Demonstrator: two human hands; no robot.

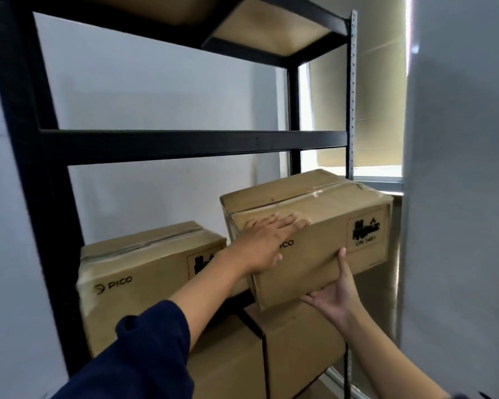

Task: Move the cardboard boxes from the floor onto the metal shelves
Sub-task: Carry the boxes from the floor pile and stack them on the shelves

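Navy sleeve (144, 349) nearest. Left hand (264, 243) flat on tilted PICO box (314, 231) front, fingers straight; right hand (333, 298) cups bottom edge. Box half onto metal shelf (190, 145). Stiff cardboard, probably moderate weight; support underneath.

The box (308, 226) I hold is plain brown cardboard with a black printed label and black letters. The second box (150, 272) beside it is the same brown, marked PICO in black. The shelf frame (190, 145) is black; my sleeve (144, 349) is dark navy; the wall (156, 90) is pale grey.
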